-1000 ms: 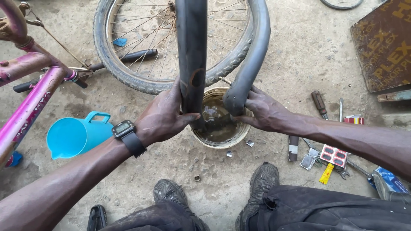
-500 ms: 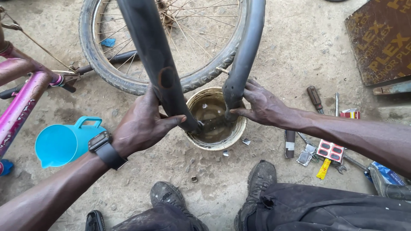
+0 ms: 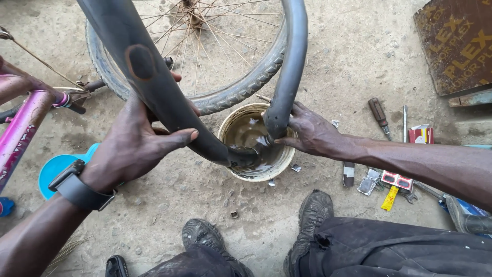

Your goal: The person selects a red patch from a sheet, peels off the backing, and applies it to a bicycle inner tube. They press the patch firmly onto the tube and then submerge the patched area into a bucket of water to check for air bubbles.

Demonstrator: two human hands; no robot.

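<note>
A black inflated inner tube [image 3: 154, 82] loops down from above, its lowest bend dipped in a round bowl [image 3: 237, 173] of murky water. A rusty round patch mark shows on the tube's left arm. My left hand [image 3: 136, 141], with a dark watch on the wrist, grips the tube's left arm above the bowl's left side. My right hand [image 3: 307, 131] holds the tube's right arm just over the bowl's right rim, fingers pressed on the rubber.
A spoked bicycle wheel [image 3: 241, 87] lies behind the bowl. A pink bike frame [image 3: 23, 131] and a blue jug [image 3: 54, 169] sit left. Screwdriver [image 3: 379, 115], small red box [image 3: 421, 134], patches and small tools lie right. A brown board [image 3: 456, 43] is far right. My shoes are below.
The tube has been rotated through the water: its left arm swung left and closer to the camera, my left hand sliding up along it. The right hand stayed at the bowl's rim.
</note>
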